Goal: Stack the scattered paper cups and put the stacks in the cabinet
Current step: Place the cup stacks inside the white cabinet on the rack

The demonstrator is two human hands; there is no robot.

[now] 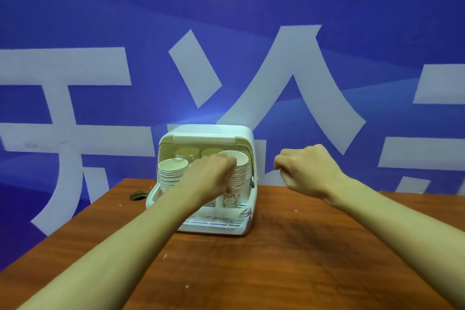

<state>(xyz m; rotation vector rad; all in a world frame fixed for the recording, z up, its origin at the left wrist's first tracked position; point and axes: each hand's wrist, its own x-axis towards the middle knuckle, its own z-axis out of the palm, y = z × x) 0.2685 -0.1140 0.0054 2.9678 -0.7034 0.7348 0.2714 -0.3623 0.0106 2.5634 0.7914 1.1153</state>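
Several stacks of paper cups stand upright inside the small white cabinet [241, 133], which sits toward the far edge of the wooden surface [276, 259] with its lid [203, 137] flipped up so the front is open to reach. The left front stack [172, 173] is tucked against the left wall and two back stacks [187, 153] sit behind it, rims up, packed close, presumably to leave room for more. The left hand [214, 176] reaches in through the opening, and its fingers look wrapped round the right front stack [240, 166]; the blur there keeps me from seeing each finger. That stack stands just inside the right wall on the slatted floor [221, 221], and its lowest cup, the bunny cup [230, 200], shows below the hand. I take it the grip is low on the stack's side so that the tall column does not tip while it is seated. The right hand [305, 171] hangs in the air to the right of the cabinet, apart from it, fingers curled into a loose fist with nothing in it that I can see, perhaps waiting to bring the lid down. Behind everything is a blue wall [100, 20] with large white characters.
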